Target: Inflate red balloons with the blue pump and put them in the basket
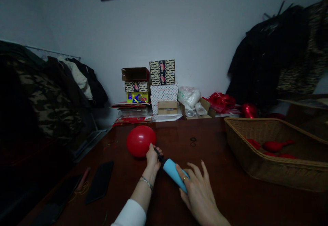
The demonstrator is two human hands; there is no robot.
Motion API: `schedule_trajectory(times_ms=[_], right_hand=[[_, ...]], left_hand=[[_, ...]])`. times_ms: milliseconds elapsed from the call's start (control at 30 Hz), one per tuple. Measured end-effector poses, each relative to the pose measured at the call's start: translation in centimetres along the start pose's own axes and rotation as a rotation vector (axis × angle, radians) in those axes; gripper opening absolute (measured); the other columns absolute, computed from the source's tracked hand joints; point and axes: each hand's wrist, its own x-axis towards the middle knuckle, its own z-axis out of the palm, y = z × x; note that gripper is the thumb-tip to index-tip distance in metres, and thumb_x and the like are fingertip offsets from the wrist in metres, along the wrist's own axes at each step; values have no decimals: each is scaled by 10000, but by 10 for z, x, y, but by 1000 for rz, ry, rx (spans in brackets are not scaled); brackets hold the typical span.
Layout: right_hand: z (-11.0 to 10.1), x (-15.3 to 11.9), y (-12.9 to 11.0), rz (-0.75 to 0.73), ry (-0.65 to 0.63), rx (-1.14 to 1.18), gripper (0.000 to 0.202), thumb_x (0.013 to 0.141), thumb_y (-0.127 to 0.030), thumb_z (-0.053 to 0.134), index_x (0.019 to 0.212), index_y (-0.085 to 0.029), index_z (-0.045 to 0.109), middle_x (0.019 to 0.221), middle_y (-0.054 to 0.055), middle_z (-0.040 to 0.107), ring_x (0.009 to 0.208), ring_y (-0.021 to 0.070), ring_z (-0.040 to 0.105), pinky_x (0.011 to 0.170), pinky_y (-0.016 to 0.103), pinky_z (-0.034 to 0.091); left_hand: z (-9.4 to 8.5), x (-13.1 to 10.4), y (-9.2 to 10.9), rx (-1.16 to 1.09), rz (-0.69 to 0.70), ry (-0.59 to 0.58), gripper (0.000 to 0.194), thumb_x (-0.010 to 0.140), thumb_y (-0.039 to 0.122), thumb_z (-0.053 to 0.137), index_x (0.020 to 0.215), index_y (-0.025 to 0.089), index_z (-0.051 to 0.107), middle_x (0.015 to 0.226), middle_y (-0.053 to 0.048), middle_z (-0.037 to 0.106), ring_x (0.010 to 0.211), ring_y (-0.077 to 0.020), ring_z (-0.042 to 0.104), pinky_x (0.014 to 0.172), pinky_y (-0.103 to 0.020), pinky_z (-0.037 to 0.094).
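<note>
A partly inflated red balloon [141,141] sits on the nozzle end of a light-blue hand balloon pump [175,173]. My left hand [153,157] is closed around the balloon's neck and the pump's black nozzle, which my fingers mostly hide. At the pump's near end is my right hand [198,186], a ring on one finger. Its thumb and index finger lie along either side of the blue body, while the other fingers stretch out to the right, off the pump. The pump slants from lower right to upper left above the table.
A wicker basket [276,173] with several uninflated red balloons [275,146] stands at the right. Two black bands [193,139] lie mid-table [217,198]. Dark flat phone-like objects [99,181] are at the left. Boxes [164,98] stack against the wall; clothes hang both sides.
</note>
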Motion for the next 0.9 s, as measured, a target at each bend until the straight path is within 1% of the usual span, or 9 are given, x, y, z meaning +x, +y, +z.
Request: schedule_trajectory(times_ms=[33, 100, 267, 333, 400, 500, 600, 800, 900], right_hand=[[-2, -1, 2, -9, 0, 13, 611, 755, -219, 553, 1344, -311, 418, 1104, 14, 627, 1200, 257, 429, 1103, 525, -3], [-6, -2, 5, -23, 0, 42, 634, 746, -209, 548, 1352, -322, 402, 1111, 2, 623, 1203, 250, 425, 1105, 521, -1], [-18, -5, 10, -62, -3, 91, 643, 732, -203, 545, 1345, -339, 404, 1088, -22, 631, 1184, 237, 439, 1106, 513, -4], [-22, -6, 10, -77, 0, 83, 642, 724, -208, 552, 1338, -335, 416, 1080, -16, 635, 1177, 241, 446, 1103, 519, -1], [-24, -6, 11, -80, 3, 68, 630, 721, -212, 554, 1328, -331, 432, 1078, -11, 638, 1174, 246, 450, 1101, 526, 1], [-24, -5, 11, -66, 8, 46, 608, 721, -208, 552, 1308, -337, 458, 1068, -18, 642, 1172, 247, 454, 1101, 527, 2], [-19, -4, 9, -55, 4, 19, 607, 725, -205, 549, 1310, -335, 456, 1071, -12, 643, 1170, 249, 457, 1100, 530, 6], [-4, -2, 1, -22, 2, -42, 600, 736, -183, 540, 1318, -300, 452, 1082, 16, 637, 1181, 252, 448, 1100, 530, 15], [2, -1, 1, 2, 12, -47, 607, 737, -172, 538, 1325, -288, 444, 1090, 18, 633, 1179, 253, 449, 1101, 526, 19]], left_hand=[[0, 4, 5, 12, 19, 22, 267, 885, 334, 489, 680, 184, 408, 480, 59, 405, 344, -63, 382, 347, -163, 291], [1, 13, 18, 19, 43, 10, 259, 902, 316, 459, 684, 182, 415, 483, 54, 411, 352, -64, 391, 352, -161, 304], [2, 29, 54, -7, 46, 32, 270, 915, 306, 445, 679, 180, 404, 493, 63, 382, 352, -49, 378, 348, -138, 292], [1, 32, 61, -33, 44, 40, 272, 918, 300, 439, 678, 180, 396, 502, 64, 374, 356, -49, 377, 347, -137, 287], [-1, 33, 63, -50, 28, 34, 274, 919, 298, 437, 676, 181, 390, 505, 64, 366, 357, -48, 370, 346, -136, 279], [-4, 31, 57, -50, 16, 29, 285, 926, 293, 418, 666, 181, 387, 491, 63, 361, 357, -47, 361, 351, -132, 276], [-6, 26, 45, -34, 23, 37, 286, 930, 294, 403, 667, 181, 393, 481, 58, 371, 363, -53, 371, 359, -138, 288], [-3, 2, 8, 16, 7, -1, 262, 911, 336, 434, 698, 187, 405, 479, 54, 403, 361, -71, 387, 364, -167, 299], [2, -13, -10, 33, -47, -18, 266, 894, 368, 464, 705, 190, 404, 480, 56, 409, 362, -74, 392, 369, -173, 304]])
